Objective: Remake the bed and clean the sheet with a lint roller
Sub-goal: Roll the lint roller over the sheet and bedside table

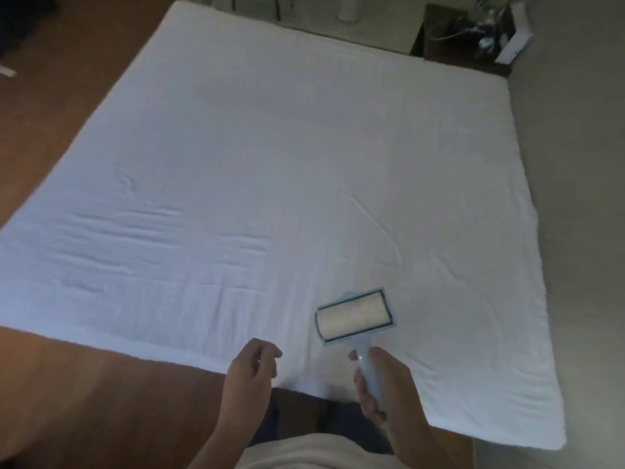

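Over sheet (270, 164), right grip (382, 384) clasps roller (355, 316).

view: just one, a head cam, wide-angle
position: standing at the near edge of the bed (304, 164)
facing: forward and steeply down across the sheet
closeness: hands right below, far edge still in shot

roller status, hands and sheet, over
Right hand grips roller, head over sheet. Left hand loose, holding nothing. Sheet wrinkled near edge, nothing in the way.
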The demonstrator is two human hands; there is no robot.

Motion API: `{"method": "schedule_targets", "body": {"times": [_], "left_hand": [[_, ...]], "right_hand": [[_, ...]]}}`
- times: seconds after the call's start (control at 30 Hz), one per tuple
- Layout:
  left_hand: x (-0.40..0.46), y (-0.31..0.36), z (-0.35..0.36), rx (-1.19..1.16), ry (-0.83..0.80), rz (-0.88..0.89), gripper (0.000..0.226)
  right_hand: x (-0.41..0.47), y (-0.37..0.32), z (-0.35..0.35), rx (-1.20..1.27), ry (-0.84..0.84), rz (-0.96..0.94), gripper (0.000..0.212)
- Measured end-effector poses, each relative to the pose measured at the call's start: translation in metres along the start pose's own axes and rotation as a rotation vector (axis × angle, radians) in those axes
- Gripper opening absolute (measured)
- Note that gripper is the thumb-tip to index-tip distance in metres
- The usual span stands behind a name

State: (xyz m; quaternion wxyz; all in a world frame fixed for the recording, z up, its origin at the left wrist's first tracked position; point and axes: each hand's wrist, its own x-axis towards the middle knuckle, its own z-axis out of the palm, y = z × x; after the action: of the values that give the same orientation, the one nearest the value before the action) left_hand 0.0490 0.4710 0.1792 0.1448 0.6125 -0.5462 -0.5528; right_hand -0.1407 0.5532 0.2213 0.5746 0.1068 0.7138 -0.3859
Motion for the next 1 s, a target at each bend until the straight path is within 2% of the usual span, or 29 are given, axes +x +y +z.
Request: {"method": "schedule_targets", "body": {"times": [0.1, 0.33, 0.5, 0.63, 0.8, 1.0], "left_hand": [[-0.017, -0.001, -0.004, -0.072, 0.169, -0.036, 0.026], [-0.069, -0.018, 0.003, -0.217, 0.505, -0.132, 0.029], [-0.113, -0.043, 0.004, -0.319, 0.732, -0.242, 0.028], [-0.142, -0.062, -0.004, -0.406, 0.887, -0.323, 0.025], [-0.151, -0.085, -0.036, -0.502, 1.005, -0.364, 0.022], [-0.143, -0.119, -0.106, -0.578, 1.078, -0.354, 0.020]], "right_hand": [[-0.004, -0.007, 0.003, -0.061, -0.110, -0.029, 0.028], [-0.005, -0.015, 0.034, -0.390, -0.348, -0.003, 0.023], [-0.008, 0.001, 0.063, -0.592, -0.547, 0.017, 0.030], [-0.019, 0.020, 0.087, -0.878, -0.735, -0.215, 0.034], [-0.037, 0.041, 0.147, -0.886, -0.836, 0.012, 0.030], [-0.053, 0.078, 0.223, -1.103, -0.848, -0.050, 0.033]]}}
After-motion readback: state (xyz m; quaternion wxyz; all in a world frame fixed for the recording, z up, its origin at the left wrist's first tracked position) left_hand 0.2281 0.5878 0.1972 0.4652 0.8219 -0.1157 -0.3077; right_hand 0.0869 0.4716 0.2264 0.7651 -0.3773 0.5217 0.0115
